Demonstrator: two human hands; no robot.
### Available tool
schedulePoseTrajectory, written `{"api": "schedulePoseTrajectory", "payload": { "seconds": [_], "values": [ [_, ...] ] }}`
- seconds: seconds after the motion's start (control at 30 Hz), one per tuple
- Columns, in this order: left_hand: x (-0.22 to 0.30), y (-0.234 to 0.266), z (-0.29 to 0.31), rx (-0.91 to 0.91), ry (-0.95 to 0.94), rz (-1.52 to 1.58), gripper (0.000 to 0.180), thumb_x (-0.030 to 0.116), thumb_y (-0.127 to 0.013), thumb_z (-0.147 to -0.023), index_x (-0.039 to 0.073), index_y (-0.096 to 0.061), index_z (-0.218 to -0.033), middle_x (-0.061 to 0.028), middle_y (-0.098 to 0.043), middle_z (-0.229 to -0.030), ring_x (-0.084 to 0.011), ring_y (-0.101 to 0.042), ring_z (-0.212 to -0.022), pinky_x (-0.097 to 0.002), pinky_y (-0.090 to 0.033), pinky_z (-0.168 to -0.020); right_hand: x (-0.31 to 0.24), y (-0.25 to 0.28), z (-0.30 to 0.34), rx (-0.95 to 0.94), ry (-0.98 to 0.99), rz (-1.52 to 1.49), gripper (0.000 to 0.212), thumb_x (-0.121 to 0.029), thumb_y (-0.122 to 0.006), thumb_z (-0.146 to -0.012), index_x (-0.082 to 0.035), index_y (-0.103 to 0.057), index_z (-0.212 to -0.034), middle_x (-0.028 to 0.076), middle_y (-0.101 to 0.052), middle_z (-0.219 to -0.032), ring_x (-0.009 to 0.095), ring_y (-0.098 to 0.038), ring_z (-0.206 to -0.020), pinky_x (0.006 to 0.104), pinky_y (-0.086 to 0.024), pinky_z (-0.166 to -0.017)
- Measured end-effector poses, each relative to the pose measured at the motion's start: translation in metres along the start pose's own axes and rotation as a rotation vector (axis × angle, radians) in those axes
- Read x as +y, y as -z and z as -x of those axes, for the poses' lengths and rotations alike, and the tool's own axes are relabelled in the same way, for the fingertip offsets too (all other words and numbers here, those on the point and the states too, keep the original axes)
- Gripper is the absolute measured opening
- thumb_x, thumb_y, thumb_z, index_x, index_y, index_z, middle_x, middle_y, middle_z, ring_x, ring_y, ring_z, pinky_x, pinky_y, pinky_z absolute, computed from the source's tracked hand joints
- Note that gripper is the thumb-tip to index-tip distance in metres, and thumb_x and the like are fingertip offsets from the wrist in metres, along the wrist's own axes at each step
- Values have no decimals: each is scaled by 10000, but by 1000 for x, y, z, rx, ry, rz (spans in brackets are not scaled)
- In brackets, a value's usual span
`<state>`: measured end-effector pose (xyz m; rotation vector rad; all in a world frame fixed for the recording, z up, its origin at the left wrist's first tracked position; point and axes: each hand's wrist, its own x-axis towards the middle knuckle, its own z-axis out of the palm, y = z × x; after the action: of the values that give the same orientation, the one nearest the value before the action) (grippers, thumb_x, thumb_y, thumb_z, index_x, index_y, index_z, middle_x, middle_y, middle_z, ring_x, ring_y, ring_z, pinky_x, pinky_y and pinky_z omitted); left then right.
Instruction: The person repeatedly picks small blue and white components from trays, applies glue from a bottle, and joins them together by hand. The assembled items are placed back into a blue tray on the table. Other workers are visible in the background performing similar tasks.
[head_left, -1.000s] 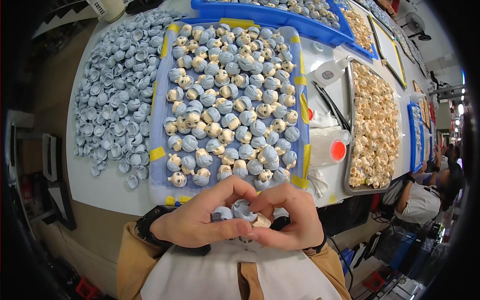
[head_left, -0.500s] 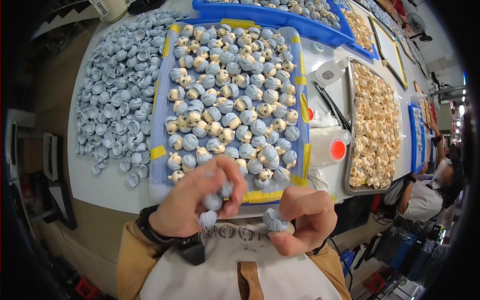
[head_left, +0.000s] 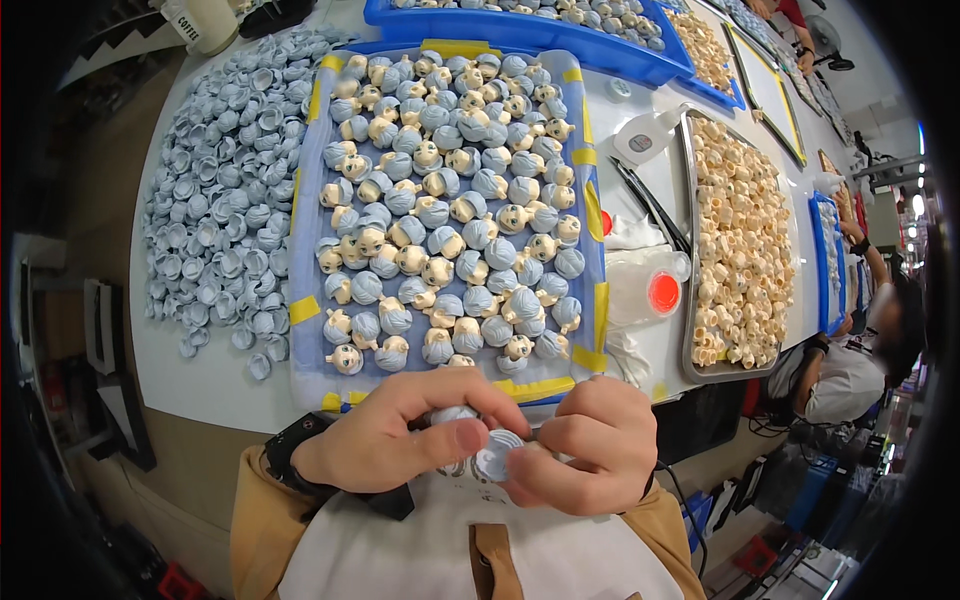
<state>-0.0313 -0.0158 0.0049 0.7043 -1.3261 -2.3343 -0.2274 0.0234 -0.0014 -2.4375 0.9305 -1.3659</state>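
Close in front of my apron, my two hands meet. My left hand [head_left: 400, 430] is closed, with a grey-blue doll hair piece [head_left: 452, 413] partly showing beneath its fingers. Another grey-blue hair piece [head_left: 494, 456], its ridged inner side showing, sits between my left thumb and the fingertips of my right hand [head_left: 590, 445]. My right fingers are curled and pinch its edge; whatever else they hold is hidden. Just beyond my hands lies a cloth-lined tray [head_left: 312, 345] with yellow tape, filled with small doll heads [head_left: 428, 154] wearing grey-blue hair.
Loose hair pieces [head_left: 225, 215] form a heap on the left. At right are a metal tray [head_left: 690, 350] of cream-coloured parts, a white bottle [head_left: 645, 137], black tweezers [head_left: 655, 208] and a red-capped bottle [head_left: 645, 280]. A blue bin [head_left: 540, 37] stands behind; a co-worker [head_left: 850, 365] sits far right.
My hands have come together, and the hair piece is now between them. My left hand's fingers have closed in over the pieces. The whole view has shifted slightly.
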Motion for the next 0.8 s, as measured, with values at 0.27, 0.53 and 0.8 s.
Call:
{"api": "schedulePoseTrajectory", "payload": {
  "seconds": [0.27,0.53,0.8],
  "values": [
    [-2,1,0,126,-164,-189,450,439,-582,-843,2,-619,-941,-81,-592,-847,-149,-506,-751,-280,-385,-677,0,1,2,-27,-92,71,299,-100,-690,-564,-131,-609,-850,-32,-382,-581,114,-370,-464,232,-271,-389],
    [-5,1,3,246,-175,-57,298,155,-659,-815,10,-565,-1058,-55,-572,-977,-96,-520,-884,-243,-411,-785,-9,-1,-5,133,-204,-157,337,-110,-802,-588,-46,-620,-864,3,-522,-616,139,-465,-477,247,-329,-394],
    [-7,3,2,254,-187,-112,282,103,-649,-762,12,-568,-1015,-66,-579,-966,-124,-538,-915,-274,-421,-812,-8,-8,-7,95,-267,-88,394,-88,-783,-594,-27,-650,-960,28,-542,-683,146,-496,-532,251,-375,-435]
  ]
}}
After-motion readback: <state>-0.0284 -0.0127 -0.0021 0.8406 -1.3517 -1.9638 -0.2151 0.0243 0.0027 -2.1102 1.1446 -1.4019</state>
